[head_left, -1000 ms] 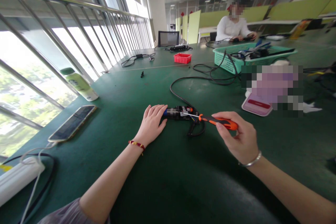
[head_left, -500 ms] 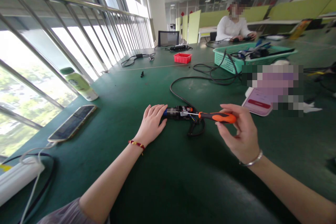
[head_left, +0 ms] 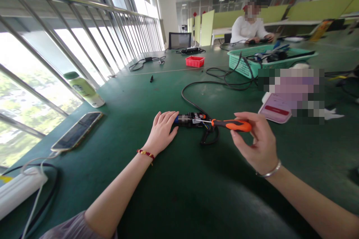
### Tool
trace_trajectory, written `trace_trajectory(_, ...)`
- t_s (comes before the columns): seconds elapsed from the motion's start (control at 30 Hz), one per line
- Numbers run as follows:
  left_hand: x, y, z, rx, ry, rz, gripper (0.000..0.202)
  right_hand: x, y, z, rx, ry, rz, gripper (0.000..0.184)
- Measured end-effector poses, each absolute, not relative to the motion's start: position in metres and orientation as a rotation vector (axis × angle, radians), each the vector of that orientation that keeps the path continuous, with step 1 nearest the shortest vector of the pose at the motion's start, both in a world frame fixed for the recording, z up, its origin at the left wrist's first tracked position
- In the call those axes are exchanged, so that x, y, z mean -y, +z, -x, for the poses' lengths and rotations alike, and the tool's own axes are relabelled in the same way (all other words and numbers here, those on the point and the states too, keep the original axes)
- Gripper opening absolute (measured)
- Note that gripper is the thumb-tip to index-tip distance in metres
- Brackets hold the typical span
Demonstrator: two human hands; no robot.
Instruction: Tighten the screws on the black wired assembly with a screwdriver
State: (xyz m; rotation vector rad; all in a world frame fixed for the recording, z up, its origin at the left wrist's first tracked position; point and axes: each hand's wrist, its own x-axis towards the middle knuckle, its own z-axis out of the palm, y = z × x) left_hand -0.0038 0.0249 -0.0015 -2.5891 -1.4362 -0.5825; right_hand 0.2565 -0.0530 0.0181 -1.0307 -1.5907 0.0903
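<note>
A small black and blue electrical connector [head_left: 190,120] lies on the green table [head_left: 179,194], with a black cable [head_left: 193,95] running back from it. My left hand [head_left: 162,131] lies on its left end, fingers together and pressed down on it. My right hand [head_left: 256,140] grips an orange-handled screwdriver [head_left: 231,124] held about level. The thin metal tip points left and touches the top of the connector.
A phone [head_left: 77,130] and a green-capped bottle [head_left: 84,89] lie at the left by the railing; a white power strip [head_left: 19,190] at the near left. A red bin [head_left: 195,61], a green basket [head_left: 252,61] and a pink device [head_left: 276,108] stand further back. A person in white sits at the far end.
My right hand has raised the screwdriver's handle from a downward slope to about level and re-gripped it. The tip stays on the connector. My left hand has not moved.
</note>
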Motion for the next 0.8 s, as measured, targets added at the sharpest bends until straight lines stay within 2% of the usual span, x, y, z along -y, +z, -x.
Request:
trace_trajectory(0.2,-0.0246,-0.0018,0.0040,1.439,-0.568,2.584,0.045,0.0567,0.0214,-0.2548,1.648,0.154,1.115,0.023)
trace_trajectory(0.37,-0.0248,-0.0016,0.0038,1.442,-0.554,2.585,0.045,0.0532,0.0175,-0.2570,1.605,0.098,1.001,0.039)
trace_trajectory(0.43,-0.0248,-0.0014,0.0041,1.439,-0.564,2.586,0.045,0.0531,0.0182,-0.2574,1.603,0.091,1.007,0.039)
trace_trajectory(0.57,-0.0246,-0.0013,0.0047,1.436,-0.579,2.585,0.045,0.0561,0.0233,-0.2550,1.635,0.135,1.108,0.021)
trace_trajectory(0.63,-0.0246,-0.0013,0.0048,1.435,-0.580,2.588,0.045,0.0567,0.0242,-0.2538,1.635,0.142,1.125,0.018)
trace_trajectory(0.8,-0.0246,-0.0008,0.0040,1.437,-0.582,2.593,0.046,0.0529,0.0186,-0.2551,1.544,0.098,1.031,0.040)
